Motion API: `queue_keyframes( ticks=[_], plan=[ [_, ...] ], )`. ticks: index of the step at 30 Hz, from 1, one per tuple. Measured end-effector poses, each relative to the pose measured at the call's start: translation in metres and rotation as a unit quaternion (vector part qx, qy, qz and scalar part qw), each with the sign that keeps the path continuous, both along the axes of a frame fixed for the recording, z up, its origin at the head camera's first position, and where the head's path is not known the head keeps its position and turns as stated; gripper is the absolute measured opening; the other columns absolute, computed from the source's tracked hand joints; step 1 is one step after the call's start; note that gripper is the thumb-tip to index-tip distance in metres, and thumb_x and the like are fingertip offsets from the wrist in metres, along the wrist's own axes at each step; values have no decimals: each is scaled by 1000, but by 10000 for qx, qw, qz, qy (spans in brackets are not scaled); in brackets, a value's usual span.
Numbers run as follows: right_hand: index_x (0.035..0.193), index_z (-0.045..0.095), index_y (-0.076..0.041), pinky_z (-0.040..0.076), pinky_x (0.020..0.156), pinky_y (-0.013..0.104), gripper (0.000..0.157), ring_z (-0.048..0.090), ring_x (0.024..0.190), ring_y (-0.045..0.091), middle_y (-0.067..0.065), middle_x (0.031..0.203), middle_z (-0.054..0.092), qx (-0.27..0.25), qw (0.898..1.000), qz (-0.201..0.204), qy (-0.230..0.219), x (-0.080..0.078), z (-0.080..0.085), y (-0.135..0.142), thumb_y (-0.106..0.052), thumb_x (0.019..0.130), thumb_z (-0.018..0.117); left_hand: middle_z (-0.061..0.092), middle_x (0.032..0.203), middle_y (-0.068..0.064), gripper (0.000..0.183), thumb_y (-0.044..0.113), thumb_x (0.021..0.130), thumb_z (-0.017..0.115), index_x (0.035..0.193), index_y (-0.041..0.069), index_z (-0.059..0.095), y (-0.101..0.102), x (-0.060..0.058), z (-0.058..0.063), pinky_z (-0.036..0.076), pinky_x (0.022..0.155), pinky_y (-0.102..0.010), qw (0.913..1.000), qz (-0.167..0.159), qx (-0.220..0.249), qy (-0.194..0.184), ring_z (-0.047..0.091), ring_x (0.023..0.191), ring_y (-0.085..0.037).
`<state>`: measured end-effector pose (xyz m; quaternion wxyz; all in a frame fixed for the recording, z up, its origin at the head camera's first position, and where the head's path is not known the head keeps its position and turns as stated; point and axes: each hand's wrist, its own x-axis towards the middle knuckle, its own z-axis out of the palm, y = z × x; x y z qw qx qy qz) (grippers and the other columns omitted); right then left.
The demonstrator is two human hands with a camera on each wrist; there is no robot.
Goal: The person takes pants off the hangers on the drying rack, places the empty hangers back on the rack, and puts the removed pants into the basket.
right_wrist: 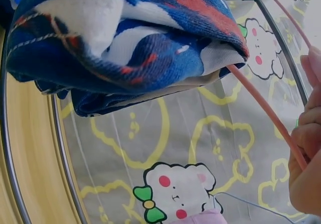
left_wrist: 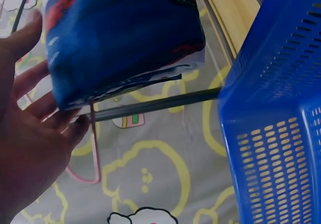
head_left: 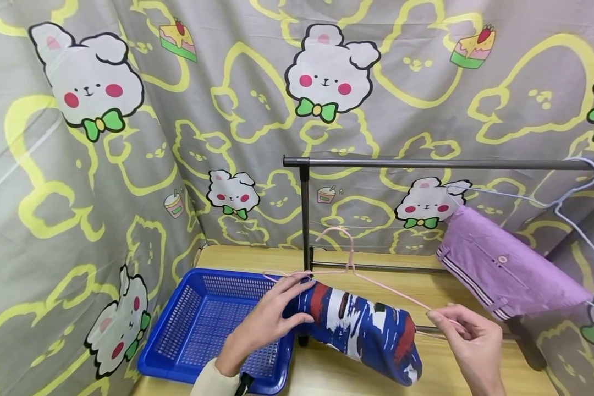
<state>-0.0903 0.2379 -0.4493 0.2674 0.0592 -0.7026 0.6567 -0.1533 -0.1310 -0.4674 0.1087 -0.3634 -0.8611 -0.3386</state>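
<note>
A folded blue, red and white patterned denim garment (head_left: 351,324) hangs over the lower bar of a pink clothes hanger (head_left: 350,258). My right hand (head_left: 472,344) pinches the hanger near its right corner, beside the garment. The pink bar comes out of the folds in the right wrist view, where the right hand (right_wrist: 311,128) grips it. My left hand (head_left: 277,311) is at the garment's left end, its fingers extended along the hanger and its thumb apart in front. In the left wrist view, the fingers of the left hand (left_wrist: 35,128) reach behind the cloth (left_wrist: 125,38).
A blue plastic basket (head_left: 193,330) stands at the left on the wooden table (head_left: 322,374). Behind the hanger is a dark metal rack (head_left: 425,163). Purple folded clothing (head_left: 510,258) hangs from it on a light blue hanger (head_left: 556,206). A patterned curtain (head_left: 257,137) surrounds the table.
</note>
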Motion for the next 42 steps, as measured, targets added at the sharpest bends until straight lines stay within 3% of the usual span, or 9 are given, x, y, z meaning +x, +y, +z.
queue_keyframes(
  ticks=[4, 9, 16, 22, 24, 27, 31, 35, 42],
  plan=[
    [79, 72, 10, 26, 43, 27, 21, 41, 54, 5, 0, 67, 61, -306, 9982, 362, 358, -3, -2, -5, 30, 77, 69, 43, 157, -1, 82, 47, 83, 82, 155, 26, 47, -3, -2, -1, 49, 104, -50, 9987, 205, -433, -197, 43, 142, -26],
    [80, 71, 11, 19, 40, 29, 19, 32, 54, 13, 0, 67, 57, -564, 9926, 781, 745, -7, -8, -8, 30, 76, 70, 48, 153, -3, 91, 54, 77, 86, 154, 24, 48, -4, -3, 0, 47, 106, -49, 9954, 319, -859, -296, 45, 140, -24],
    [80, 71, 10, 18, 39, 30, 22, 32, 52, 12, -1, 66, 58, -405, 9944, 700, 685, -5, -7, -10, 31, 76, 68, 62, 141, -8, 68, 48, 79, 87, 134, 15, 66, -2, -1, -3, 51, 101, -47, 9954, 463, -820, -176, 56, 130, -27],
    [84, 74, 3, 43, 46, 15, 30, 56, 60, -4, 3, 72, 69, 670, 9938, 515, 721, -5, -7, -10, 31, 75, 69, 68, 130, -9, 51, 37, 77, 90, 119, 15, 73, 1, 3, -10, 54, 98, -46, 9977, 539, -341, 237, 63, 121, -27],
    [85, 74, -2, 44, 51, 13, 34, 57, 63, -4, 2, 74, 68, 1413, 9837, 396, 1044, -8, -8, -10, 29, 73, 71, 70, 126, -8, 48, 36, 77, 90, 117, 15, 73, 1, 5, -13, 53, 98, -47, 9975, 571, -278, 298, 64, 120, -28],
    [88, 73, -10, 40, 52, 13, 29, 51, 63, -4, -4, 74, 64, 2477, 9559, 145, 1571, -11, -6, -9, 18, 80, 74, 71, 123, -7, 45, 35, 79, 89, 116, 15, 74, 0, 8, -16, 53, 99, -47, 9974, 610, -224, 300, 64, 119, -27],
    [96, 73, -16, 40, 55, 10, 30, 49, 64, -4, -10, 80, 62, 3178, 9335, -40, 1660, -12, -2, -12, 11, 84, 75, 71, 123, -6, 43, 32, 79, 89, 117, 16, 75, -1, 9, -17, 53, 99, -45, 9968, 660, -176, 419, 64, 119, -25],
    [102, 74, -17, 42, 57, 10, 44, 51, 65, -2, -8, 85, 66, 3177, 9347, -59, 1595, -12, -3, -17, 19, 77, 75, 71, 115, -2, 45, 27, 77, 90, 118, 17, 76, 0, 10, -20, 53, 98, -47, 9967, 672, -28, 460, 63, 118, -26],
    [98, 77, -18, 45, 62, 11, 39, 56, 68, -3, -12, 84, 69, 3131, 9435, -368, 1024, -9, 2, -27, 16, 79, 77, 69, 111, 2, 45, 18, 77, 90, 120, 19, 76, 3, 13, -22, 54, 95, -46, 9958, 695, 307, 508, 61, 115, -21]
  ],
)
